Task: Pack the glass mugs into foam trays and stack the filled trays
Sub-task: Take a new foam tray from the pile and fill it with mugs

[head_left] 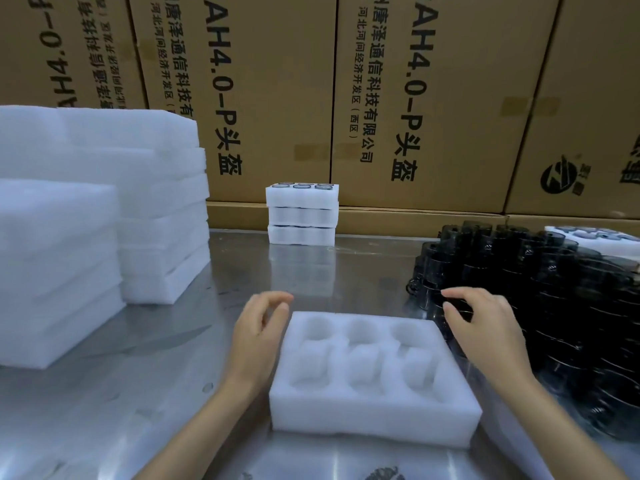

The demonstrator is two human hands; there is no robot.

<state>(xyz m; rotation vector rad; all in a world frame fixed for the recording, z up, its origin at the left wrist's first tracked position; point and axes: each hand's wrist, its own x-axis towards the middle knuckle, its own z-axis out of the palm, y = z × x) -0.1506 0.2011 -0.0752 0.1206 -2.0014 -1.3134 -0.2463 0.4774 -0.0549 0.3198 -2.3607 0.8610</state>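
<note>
A white foam tray (372, 415) with several empty round pockets lies on the steel table in front of me. My left hand (258, 336) hovers at its left edge, fingers loosely curled, holding nothing. My right hand (485, 332) hovers at the tray's right edge, fingers spread and relaxed, over the near edge of a crowd of dark glass mugs (540, 289). Three filled trays (302, 214) stand stacked at the back of the table, mug rims showing in the top one.
Two tall stacks of empty foam trays (104, 220) fill the left side. Cardboard cartons (346, 98) wall off the back. Another foam tray (595, 239) with mugs lies behind the mug crowd at far right. The steel table (363, 271) spans the scene.
</note>
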